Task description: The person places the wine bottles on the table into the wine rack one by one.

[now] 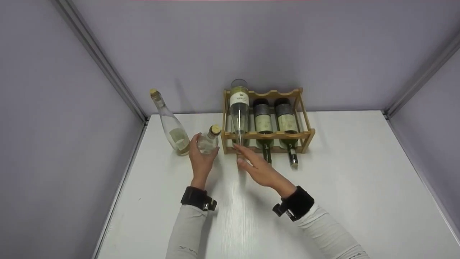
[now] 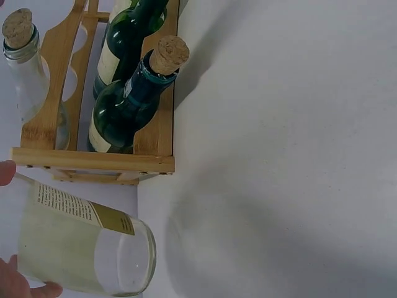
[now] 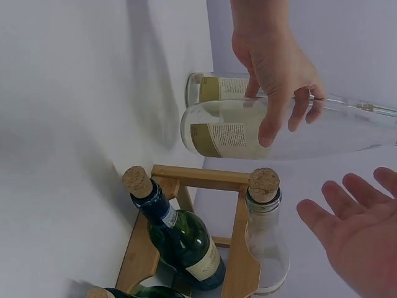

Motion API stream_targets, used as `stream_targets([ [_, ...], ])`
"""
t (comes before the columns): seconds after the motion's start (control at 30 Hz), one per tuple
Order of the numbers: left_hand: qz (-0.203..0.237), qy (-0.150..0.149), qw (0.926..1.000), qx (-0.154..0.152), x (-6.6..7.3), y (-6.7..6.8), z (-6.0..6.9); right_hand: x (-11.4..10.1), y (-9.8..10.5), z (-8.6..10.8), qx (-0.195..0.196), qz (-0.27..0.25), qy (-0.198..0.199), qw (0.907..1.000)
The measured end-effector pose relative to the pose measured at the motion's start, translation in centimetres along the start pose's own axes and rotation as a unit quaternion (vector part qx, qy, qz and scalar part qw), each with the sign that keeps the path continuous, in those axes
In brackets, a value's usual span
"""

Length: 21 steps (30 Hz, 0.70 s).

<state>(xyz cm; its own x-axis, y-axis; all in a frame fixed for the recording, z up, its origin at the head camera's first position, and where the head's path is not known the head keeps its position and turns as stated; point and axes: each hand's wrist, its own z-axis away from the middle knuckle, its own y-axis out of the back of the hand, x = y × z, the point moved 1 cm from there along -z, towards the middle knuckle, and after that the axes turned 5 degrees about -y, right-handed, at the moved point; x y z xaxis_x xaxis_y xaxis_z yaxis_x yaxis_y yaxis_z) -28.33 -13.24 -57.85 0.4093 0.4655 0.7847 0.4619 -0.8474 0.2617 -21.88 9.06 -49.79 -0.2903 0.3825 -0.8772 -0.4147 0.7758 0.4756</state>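
Observation:
My left hand (image 1: 201, 162) grips a clear glass bottle (image 1: 207, 144) with a cork, fingers and thumb around its labelled body. That bottle (image 3: 232, 133) is upright; I cannot tell whether its base touches the table. My right hand (image 1: 260, 171) has its fingers extended beside the corked neck (image 3: 263, 208) of another clear bottle (image 1: 239, 111), which lies on the upper tier of a wooden rack (image 1: 301, 135). In the right wrist view those fingers (image 3: 338, 202) are straight and spread, holding nothing.
Left of the held bottle stands another corked clear bottle (image 1: 170, 126). Two dark green bottles (image 1: 263, 120) lie in the rack's lower tier, necks toward me. A white table (image 1: 341, 187) carries everything, with grey walls (image 1: 179, 43) behind and at both sides.

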Motion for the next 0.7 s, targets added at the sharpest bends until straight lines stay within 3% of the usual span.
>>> stream_targets([
  [0.2,-0.027,-0.065,0.9975,-0.002,0.3,0.0,0.4,-0.7,0.1,0.0,-0.043,-0.105,-0.004,0.9935],
  [0.47,-0.045,-0.169,0.9844,-0.015,0.6,0.1,0.6,-1.5,0.7,0.3,-0.085,-0.254,-0.017,0.9635],
  [0.57,-0.057,-0.202,0.9774,-0.025,0.5,0.3,0.7,-2.0,1.1,0.6,-0.095,-0.305,-0.047,0.9464],
  [0.7,-0.075,-0.243,0.9659,-0.048,0.5,0.6,0.7,-2.6,1.8,1.0,-0.108,-0.385,-0.105,0.9106],
])
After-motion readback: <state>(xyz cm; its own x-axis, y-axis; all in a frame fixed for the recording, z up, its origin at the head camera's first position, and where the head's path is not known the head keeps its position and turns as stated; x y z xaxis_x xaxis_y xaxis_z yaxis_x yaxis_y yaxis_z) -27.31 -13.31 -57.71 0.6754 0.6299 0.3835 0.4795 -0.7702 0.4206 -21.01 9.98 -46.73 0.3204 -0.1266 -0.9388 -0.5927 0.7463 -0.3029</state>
